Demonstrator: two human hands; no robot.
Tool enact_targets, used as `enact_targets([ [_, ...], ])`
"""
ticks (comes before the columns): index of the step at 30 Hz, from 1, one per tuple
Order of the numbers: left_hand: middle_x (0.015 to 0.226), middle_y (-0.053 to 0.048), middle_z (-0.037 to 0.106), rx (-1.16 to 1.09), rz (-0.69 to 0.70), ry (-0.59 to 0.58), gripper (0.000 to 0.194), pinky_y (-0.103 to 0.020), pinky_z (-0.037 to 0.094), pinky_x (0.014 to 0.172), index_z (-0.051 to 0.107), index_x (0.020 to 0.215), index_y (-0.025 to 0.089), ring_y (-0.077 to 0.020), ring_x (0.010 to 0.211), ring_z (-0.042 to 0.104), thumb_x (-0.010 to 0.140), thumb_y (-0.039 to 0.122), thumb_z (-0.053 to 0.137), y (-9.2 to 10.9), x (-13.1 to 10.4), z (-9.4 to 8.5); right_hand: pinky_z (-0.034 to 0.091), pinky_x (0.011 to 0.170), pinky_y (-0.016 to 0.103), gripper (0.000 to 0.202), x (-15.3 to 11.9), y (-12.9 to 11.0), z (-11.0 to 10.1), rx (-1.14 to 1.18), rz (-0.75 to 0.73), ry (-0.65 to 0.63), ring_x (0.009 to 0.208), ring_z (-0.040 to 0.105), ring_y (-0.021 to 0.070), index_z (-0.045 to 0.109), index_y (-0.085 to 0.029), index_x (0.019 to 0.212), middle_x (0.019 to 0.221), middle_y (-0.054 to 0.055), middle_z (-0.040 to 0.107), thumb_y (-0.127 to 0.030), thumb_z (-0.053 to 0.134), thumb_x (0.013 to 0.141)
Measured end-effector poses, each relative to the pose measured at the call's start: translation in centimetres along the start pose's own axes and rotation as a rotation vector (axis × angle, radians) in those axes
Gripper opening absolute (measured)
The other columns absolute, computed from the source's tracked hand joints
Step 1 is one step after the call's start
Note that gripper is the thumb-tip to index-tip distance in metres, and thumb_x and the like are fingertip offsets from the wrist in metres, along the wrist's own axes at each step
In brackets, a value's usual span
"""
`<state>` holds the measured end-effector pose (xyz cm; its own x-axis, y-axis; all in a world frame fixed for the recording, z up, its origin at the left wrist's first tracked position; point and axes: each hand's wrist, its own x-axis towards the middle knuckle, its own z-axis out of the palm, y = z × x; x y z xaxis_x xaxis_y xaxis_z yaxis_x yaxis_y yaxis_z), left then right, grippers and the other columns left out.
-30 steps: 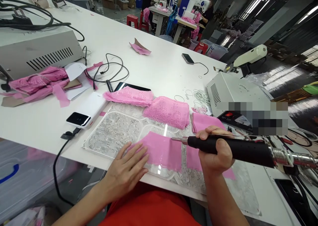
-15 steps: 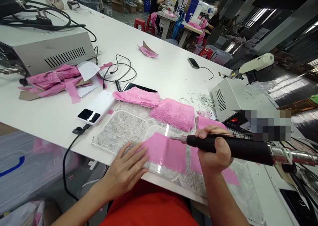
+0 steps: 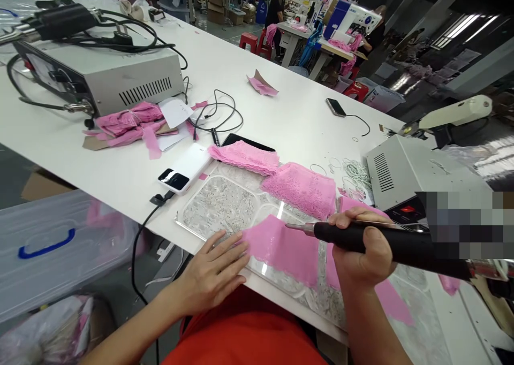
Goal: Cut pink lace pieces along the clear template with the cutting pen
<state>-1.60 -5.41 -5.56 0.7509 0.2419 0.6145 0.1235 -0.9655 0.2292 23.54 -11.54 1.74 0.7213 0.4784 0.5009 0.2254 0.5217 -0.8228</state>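
Pink cloth [image 3: 283, 250] flat on grey mat [image 3: 219, 202], nr front edge of table [image 3: 297, 113]. L hand [image 3: 214, 271] spread flat, fingertips at cloth's L end; R hand [image 3: 363, 250] wrapped round black tool [image 3: 412, 247], tip at cloth's far edge, contact can't be told. Risk: cloth could slip or pucker if L hand eases off; tip may snag it if angled down. Lace [image 3: 301, 188] close beyond tip, limits travel fwd; more room L, over mat.

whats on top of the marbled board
Pink cloth lies on the board, the left hand at its left end, the tool in the right hand above it. Pink lace rests along the far side. What lies beneath cloth and lace is covered, so I can't tell.
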Motion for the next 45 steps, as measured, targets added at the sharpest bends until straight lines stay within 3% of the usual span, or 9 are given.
enact_targets([
  [10,0.121,-0.012,0.067,-0.006,-0.021,0.015,0.031,-0.050,0.037,0.112,0.058,0.123,0.013,-0.0269,0.131,0.050,0.093,0.020,0.057,-0.1,-1.3,-0.5,0.050,0.054,0.032,0.010,-1.1,0.4,3.1,0.052,0.069,-0.092,0.056,0.054,0.0110,0.061,-0.019,0.077,0.077,0.000,0.056,-0.027,0.057,0.072],
  [26,0.124,-0.011,0.066,-0.029,-0.015,0.024,0.030,-0.046,0.036,0.114,0.059,0.121,0.013,-0.0257,0.133,0.048,0.092,0.021,0.058,-0.5,-1.9,-0.4,0.049,0.054,0.032,0.009,-1.3,0.8,3.2,0.021,0.038,-0.134,0.055,0.054,0.0122,0.058,-0.019,0.073,0.073,0.000,0.057,-0.028,0.059,0.071],
  [33,0.127,-0.013,0.064,-0.038,-0.009,-0.006,0.038,-0.047,0.037,0.114,0.056,0.126,0.013,-0.0263,0.136,0.044,0.089,0.022,0.061,-0.4,-2.3,-0.6,0.050,0.055,0.032,0.012,-2.0,0.3,3.5,0.071,0.111,-0.168,0.056,0.054,0.0110,0.061,-0.019,0.078,0.078,0.000,0.055,-0.030,0.059,0.072],
  [45,0.125,-0.012,0.066,-0.037,-0.021,0.015,0.033,-0.046,0.039,0.111,0.058,0.123,0.013,-0.0264,0.132,0.049,0.092,0.026,0.056,-0.4,-2.3,-0.5,0.050,0.055,0.032,0.011,-2.5,0.2,4.1,0.079,0.116,-0.198,0.056,0.054,0.0112,0.060,-0.019,0.076,0.076,0.000,0.056,-0.029,0.062,0.072],
])
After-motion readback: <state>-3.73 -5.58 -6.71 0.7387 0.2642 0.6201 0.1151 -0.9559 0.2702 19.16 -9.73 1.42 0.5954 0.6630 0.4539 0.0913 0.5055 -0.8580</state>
